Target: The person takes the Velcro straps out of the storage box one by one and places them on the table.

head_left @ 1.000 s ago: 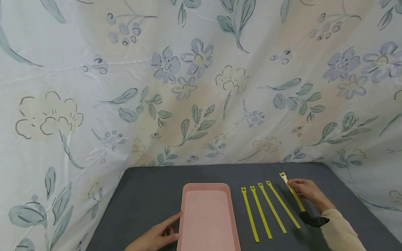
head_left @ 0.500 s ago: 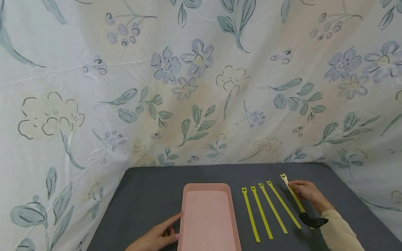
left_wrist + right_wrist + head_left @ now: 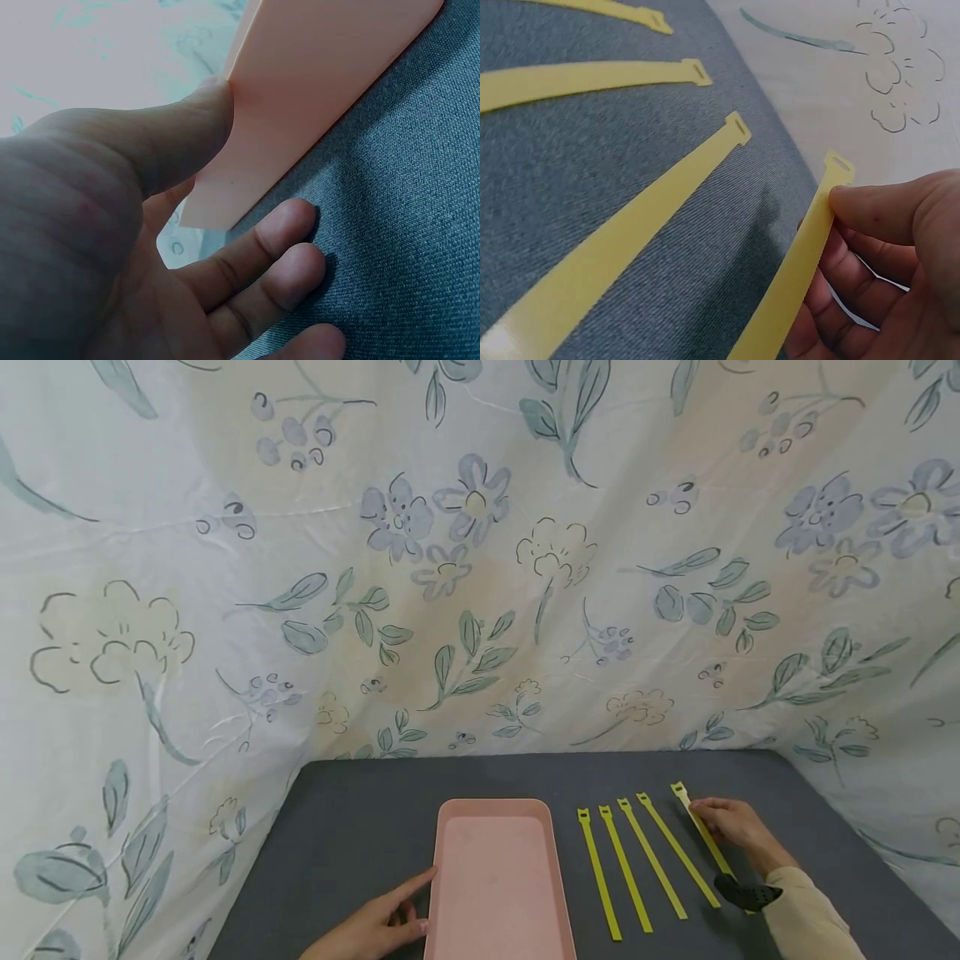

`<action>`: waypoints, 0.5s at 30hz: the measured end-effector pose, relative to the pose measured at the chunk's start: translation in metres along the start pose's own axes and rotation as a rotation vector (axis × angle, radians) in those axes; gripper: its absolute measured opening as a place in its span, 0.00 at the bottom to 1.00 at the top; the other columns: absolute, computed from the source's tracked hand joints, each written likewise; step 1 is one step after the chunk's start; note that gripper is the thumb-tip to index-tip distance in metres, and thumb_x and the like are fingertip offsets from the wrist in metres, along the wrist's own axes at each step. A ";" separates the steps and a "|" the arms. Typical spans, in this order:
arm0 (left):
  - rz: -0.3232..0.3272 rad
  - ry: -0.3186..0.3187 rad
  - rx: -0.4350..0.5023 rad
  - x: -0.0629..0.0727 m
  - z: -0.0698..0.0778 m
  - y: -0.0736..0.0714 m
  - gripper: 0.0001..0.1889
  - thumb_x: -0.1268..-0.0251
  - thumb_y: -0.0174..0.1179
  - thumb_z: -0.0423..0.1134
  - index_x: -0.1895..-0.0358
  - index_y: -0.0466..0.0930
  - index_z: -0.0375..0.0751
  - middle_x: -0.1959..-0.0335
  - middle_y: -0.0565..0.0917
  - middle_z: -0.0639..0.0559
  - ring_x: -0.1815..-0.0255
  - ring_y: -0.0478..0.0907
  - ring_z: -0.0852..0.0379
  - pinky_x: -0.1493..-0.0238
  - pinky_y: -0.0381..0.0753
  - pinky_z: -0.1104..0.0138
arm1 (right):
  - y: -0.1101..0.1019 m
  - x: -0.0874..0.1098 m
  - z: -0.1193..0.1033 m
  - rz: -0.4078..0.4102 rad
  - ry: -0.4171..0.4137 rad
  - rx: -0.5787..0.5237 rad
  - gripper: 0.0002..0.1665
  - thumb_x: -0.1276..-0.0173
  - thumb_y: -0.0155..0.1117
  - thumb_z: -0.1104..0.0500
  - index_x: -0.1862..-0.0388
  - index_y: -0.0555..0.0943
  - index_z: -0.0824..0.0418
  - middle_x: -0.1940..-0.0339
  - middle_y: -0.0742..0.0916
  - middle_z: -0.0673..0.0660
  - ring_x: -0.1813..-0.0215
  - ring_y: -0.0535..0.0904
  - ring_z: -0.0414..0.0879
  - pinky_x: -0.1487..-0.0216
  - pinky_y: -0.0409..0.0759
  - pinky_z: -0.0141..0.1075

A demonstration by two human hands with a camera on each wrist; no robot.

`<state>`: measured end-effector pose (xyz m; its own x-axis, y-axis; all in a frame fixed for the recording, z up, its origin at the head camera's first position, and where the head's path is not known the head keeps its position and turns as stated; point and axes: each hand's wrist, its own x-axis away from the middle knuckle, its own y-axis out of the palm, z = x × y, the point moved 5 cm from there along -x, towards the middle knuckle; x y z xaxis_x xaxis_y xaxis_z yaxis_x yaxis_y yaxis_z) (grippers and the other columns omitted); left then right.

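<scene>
My right hand (image 3: 738, 831) pinches a yellow cable strap (image 3: 786, 300) between thumb and fingers, just below its slotted head. That strap slants close over the dark table, and the black wrist band hides part of its lower length. Beside it, several matching yellow straps (image 3: 677, 850) lie in a fanned row, slotted heads at the far end. A pink rectangular tray (image 3: 491, 877) stands left of the row. At the tray's left side rests my left hand (image 3: 375, 922), index finger extended to the wall and thumb (image 3: 191, 127) against it, the other fingers loosely bent near the cloth.
The grey cloth-covered table (image 3: 360, 827) runs back to a floral curtain (image 3: 480, 693), which also hangs along both sides. A black band (image 3: 746, 893) sits at the right wrist, next to a cream sleeve (image 3: 806, 914).
My right hand and the strap it holds have come slightly down and nearer the table. The left hand, the tray and the other straps stay where they were.
</scene>
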<state>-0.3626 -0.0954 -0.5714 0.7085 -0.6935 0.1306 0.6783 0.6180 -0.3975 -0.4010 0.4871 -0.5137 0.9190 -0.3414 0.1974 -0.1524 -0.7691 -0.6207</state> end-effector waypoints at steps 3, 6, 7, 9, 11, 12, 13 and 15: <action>-0.001 0.000 -0.017 0.010 0.030 0.001 0.37 0.23 0.57 0.49 0.19 0.53 0.45 0.63 0.77 0.55 0.67 0.73 0.65 0.67 0.72 0.71 | 0.002 0.001 0.003 0.001 -0.006 0.014 0.32 0.23 0.58 0.45 0.41 0.78 0.75 0.67 0.81 0.53 0.66 0.75 0.43 0.68 0.73 0.34; 0.004 0.001 -0.013 0.012 0.036 0.002 0.37 0.23 0.57 0.47 0.19 0.53 0.41 0.63 0.77 0.54 0.68 0.73 0.66 0.67 0.72 0.71 | 0.004 0.000 0.007 -0.007 -0.012 0.025 0.32 0.23 0.58 0.45 0.42 0.79 0.74 0.68 0.81 0.53 0.67 0.75 0.44 0.66 0.74 0.36; 0.014 0.001 0.000 0.013 0.037 0.003 0.37 0.23 0.57 0.46 0.19 0.53 0.39 0.63 0.77 0.52 0.68 0.73 0.65 0.67 0.71 0.71 | 0.005 0.000 0.008 -0.008 -0.013 0.027 0.32 0.23 0.58 0.44 0.42 0.79 0.74 0.68 0.81 0.53 0.66 0.75 0.45 0.66 0.75 0.37; 0.017 -0.002 0.002 0.014 0.038 0.003 0.37 0.23 0.57 0.45 0.19 0.53 0.39 0.63 0.77 0.51 0.68 0.72 0.66 0.67 0.71 0.71 | 0.006 0.000 0.010 -0.012 -0.015 0.025 0.33 0.24 0.59 0.44 0.43 0.80 0.74 0.68 0.82 0.53 0.66 0.75 0.46 0.65 0.75 0.39; 0.018 0.000 0.001 0.014 0.038 0.004 0.36 0.23 0.57 0.45 0.19 0.52 0.39 0.63 0.77 0.51 0.68 0.72 0.66 0.67 0.71 0.71 | 0.007 0.000 0.011 -0.013 -0.016 0.021 0.33 0.24 0.59 0.44 0.42 0.80 0.73 0.68 0.82 0.53 0.66 0.75 0.46 0.64 0.75 0.40; 0.018 0.000 0.000 0.015 0.038 0.004 0.36 0.23 0.56 0.44 0.19 0.52 0.39 0.63 0.77 0.51 0.68 0.72 0.66 0.67 0.71 0.71 | 0.008 0.000 0.012 -0.013 -0.015 0.020 0.32 0.24 0.59 0.44 0.42 0.80 0.73 0.68 0.82 0.53 0.66 0.75 0.46 0.64 0.75 0.40; 0.018 0.001 -0.001 0.015 0.038 0.003 0.36 0.22 0.56 0.44 0.19 0.52 0.39 0.63 0.77 0.51 0.68 0.72 0.66 0.67 0.71 0.71 | 0.008 0.000 0.012 -0.010 -0.015 0.019 0.31 0.24 0.59 0.45 0.42 0.80 0.73 0.68 0.82 0.52 0.66 0.75 0.46 0.64 0.75 0.39; 0.017 0.003 -0.006 0.015 0.037 0.003 0.36 0.22 0.56 0.45 0.19 0.52 0.40 0.63 0.77 0.51 0.68 0.72 0.66 0.66 0.71 0.71 | 0.009 0.001 0.013 -0.004 -0.017 0.021 0.29 0.24 0.59 0.46 0.45 0.81 0.73 0.70 0.81 0.52 0.67 0.75 0.46 0.65 0.75 0.40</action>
<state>-0.3427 -0.0900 -0.5371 0.7195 -0.6840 0.1205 0.6647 0.6279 -0.4049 -0.3969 0.4872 -0.5290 0.9256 -0.3290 0.1872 -0.1410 -0.7587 -0.6360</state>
